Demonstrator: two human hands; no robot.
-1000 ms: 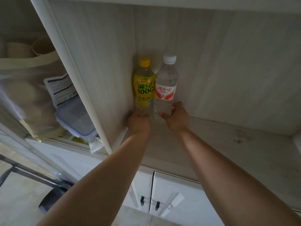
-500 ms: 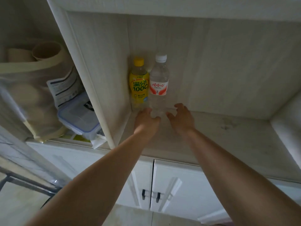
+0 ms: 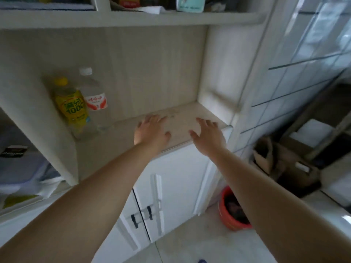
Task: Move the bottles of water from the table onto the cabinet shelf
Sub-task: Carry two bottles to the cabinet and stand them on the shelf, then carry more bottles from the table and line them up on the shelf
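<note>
Two bottles stand side by side in the back left corner of the cabinet shelf (image 3: 182,112): a yellow-labelled bottle (image 3: 73,109) with a yellow cap against the left wall, and a clear water bottle (image 3: 94,99) with a white cap and red-and-white label to its right. My left hand (image 3: 152,130) is over the shelf's front middle with fingers spread, holding nothing. My right hand (image 3: 208,134) is near the shelf's right front edge, fingers also spread and empty. Both hands are well clear of the bottles.
White cabinet doors (image 3: 171,196) with dark handles sit below the shelf. An upper shelf (image 3: 133,18) carries several items. A red bucket (image 3: 232,211) stands on the floor at the right, beside a brown bag (image 3: 269,156). The left compartment holds containers.
Both hands let go of the bottles and drew back to the right, fingers now spread. The view swung right, so the bottles now appear at the left.
</note>
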